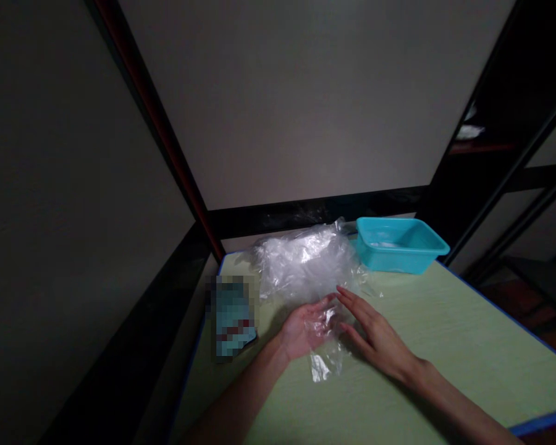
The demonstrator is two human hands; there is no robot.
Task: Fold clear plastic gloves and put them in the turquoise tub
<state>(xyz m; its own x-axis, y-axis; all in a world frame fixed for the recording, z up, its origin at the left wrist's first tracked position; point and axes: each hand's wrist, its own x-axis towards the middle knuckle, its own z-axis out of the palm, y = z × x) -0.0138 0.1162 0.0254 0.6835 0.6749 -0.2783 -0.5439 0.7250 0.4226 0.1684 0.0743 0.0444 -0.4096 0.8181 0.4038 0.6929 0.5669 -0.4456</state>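
Observation:
My left hand (306,330) is turned palm up over the table, its fingers stretched out. Across that palm and its fingers lies a small clear plastic bag (322,364), its lower end hanging toward me. My right hand (375,334) comes in from the right, thumb and fingers apart, with its fingertips at the bag's right side. Whether those fingertips touch the film is hard to make out. Just beyond both hands spreads a crumpled pile of clear plastic bags (301,259).
A turquoise plastic basin (398,259) stands at the back right of the pale green table (463,346), which has blue edging. To the left lies a flat, pixelated object (234,321). Large pale panels (296,99) with dark frames rise behind the table.

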